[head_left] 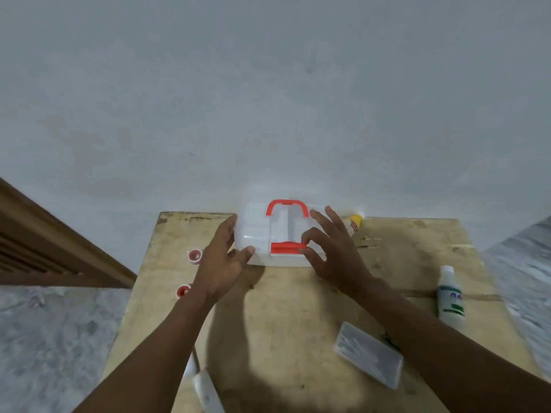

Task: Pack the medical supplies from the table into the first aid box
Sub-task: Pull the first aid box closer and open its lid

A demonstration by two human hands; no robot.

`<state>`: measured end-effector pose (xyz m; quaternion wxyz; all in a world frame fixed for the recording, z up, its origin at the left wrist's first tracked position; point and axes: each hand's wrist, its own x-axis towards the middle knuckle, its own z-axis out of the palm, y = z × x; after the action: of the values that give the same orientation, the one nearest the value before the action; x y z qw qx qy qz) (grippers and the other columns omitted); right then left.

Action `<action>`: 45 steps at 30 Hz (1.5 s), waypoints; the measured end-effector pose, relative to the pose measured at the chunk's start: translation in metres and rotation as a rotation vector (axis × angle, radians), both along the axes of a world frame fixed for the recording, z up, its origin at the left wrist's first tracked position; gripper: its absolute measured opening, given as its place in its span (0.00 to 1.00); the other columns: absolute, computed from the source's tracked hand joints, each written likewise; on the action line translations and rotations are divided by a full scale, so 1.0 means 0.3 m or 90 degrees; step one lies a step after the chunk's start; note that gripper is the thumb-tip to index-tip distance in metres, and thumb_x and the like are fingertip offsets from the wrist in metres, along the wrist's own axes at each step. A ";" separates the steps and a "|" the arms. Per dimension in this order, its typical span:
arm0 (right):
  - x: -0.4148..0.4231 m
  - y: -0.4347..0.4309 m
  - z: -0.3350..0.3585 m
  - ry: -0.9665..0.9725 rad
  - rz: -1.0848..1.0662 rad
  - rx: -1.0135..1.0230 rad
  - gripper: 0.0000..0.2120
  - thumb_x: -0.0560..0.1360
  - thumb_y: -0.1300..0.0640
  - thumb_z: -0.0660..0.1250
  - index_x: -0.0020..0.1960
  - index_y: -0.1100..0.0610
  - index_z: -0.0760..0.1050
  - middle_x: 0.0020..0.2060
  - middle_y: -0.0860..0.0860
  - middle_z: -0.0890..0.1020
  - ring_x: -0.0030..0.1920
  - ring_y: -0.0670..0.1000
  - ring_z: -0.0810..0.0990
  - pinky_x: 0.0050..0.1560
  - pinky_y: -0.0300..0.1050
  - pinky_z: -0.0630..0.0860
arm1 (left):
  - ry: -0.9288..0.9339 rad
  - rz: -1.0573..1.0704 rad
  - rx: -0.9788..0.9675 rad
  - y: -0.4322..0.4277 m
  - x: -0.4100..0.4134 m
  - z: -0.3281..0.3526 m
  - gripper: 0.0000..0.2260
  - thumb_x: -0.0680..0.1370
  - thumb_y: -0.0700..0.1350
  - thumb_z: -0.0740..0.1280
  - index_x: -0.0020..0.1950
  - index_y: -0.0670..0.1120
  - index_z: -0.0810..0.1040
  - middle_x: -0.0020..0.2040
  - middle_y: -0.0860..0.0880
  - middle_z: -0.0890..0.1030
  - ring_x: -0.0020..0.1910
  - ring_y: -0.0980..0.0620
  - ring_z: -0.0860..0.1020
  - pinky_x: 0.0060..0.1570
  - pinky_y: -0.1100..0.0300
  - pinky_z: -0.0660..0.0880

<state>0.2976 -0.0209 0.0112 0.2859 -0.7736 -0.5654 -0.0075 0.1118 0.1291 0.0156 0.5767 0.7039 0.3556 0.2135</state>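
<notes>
First aid box point(257, 234), white and translucent with its lid down, sits at the far edge of the wooden table point(283, 323), close against the pale wall point(268, 99). Its red handle point(287, 203) lies on the far side of the lid and its red latch point(284, 247) on the near side.

The right hand point(334, 254) reaches over the lid from the right. Its index finger and thumb curl onto the right end of the latch, and the other fingers spread wide above the lid. The left hand point(222, 260) lies against the left side of the box with fingers fairly straight and the thumb touching the near left corner.

Just right of the box lies a yellow-capped tube point(354, 224). Further right and nearer lies a white bottle point(450, 302) with green print, and near it a clear flat case point(369, 354). Left of the left wrist sit two small red-and-white rounds point(194, 256), too blurred to identify. A white object point(205, 391) lies at the near edge.
</notes>
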 end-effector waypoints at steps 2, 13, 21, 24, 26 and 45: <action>-0.020 -0.016 0.002 0.002 0.003 -0.003 0.04 0.77 0.51 0.61 0.49 0.50 0.71 0.68 0.59 0.74 0.73 0.64 0.63 0.71 0.60 0.60 | -0.003 0.007 -0.007 -0.017 -0.013 -0.001 0.30 0.76 0.32 0.69 0.74 0.48 0.65 0.66 0.60 0.73 0.63 0.63 0.74 0.48 0.79 0.72; -0.100 -0.037 0.159 0.024 -0.011 -0.028 0.04 0.78 0.61 0.63 0.48 0.62 0.74 0.55 0.60 0.80 0.64 0.62 0.71 0.72 0.46 0.52 | 0.063 0.023 0.027 -0.073 -0.071 -0.025 0.31 0.72 0.44 0.75 0.73 0.54 0.68 0.62 0.59 0.79 0.61 0.58 0.77 0.59 0.58 0.76; -0.010 0.037 0.345 0.166 0.010 -0.113 0.03 0.79 0.55 0.62 0.50 0.53 0.68 0.43 0.59 0.80 0.36 0.56 0.75 0.42 0.51 0.74 | 0.143 -0.036 0.096 -0.043 -0.068 0.013 0.35 0.65 0.58 0.75 0.70 0.58 0.69 0.52 0.52 0.84 0.50 0.50 0.82 0.48 0.49 0.81; 0.033 0.080 0.415 0.121 -0.041 -0.053 0.03 0.80 0.55 0.62 0.52 0.52 0.69 0.48 0.54 0.82 0.40 0.55 0.78 0.45 0.50 0.73 | 0.163 -0.042 0.100 -0.046 -0.069 0.033 0.35 0.68 0.50 0.77 0.72 0.52 0.69 0.52 0.49 0.83 0.49 0.47 0.81 0.49 0.49 0.80; 0.075 0.118 0.431 -0.067 -0.104 -0.023 0.05 0.79 0.54 0.61 0.54 0.51 0.71 0.47 0.52 0.82 0.46 0.57 0.77 0.49 0.54 0.75 | 0.171 -0.048 0.095 -0.045 -0.066 0.037 0.36 0.69 0.45 0.77 0.74 0.50 0.67 0.52 0.48 0.82 0.51 0.45 0.81 0.51 0.52 0.79; 0.185 0.213 0.344 -0.321 -0.106 -0.003 0.11 0.72 0.56 0.73 0.52 0.60 0.79 0.42 0.59 0.82 0.40 0.62 0.78 0.37 0.52 0.76 | 0.175 -0.076 0.123 -0.058 -0.090 0.031 0.42 0.64 0.57 0.76 0.76 0.49 0.65 0.50 0.52 0.82 0.46 0.48 0.81 0.41 0.58 0.80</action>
<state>0.3531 0.0430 0.1143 0.1324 -0.7919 -0.5532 -0.2221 0.0849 0.1117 0.0247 0.4639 0.7983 0.3667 0.1138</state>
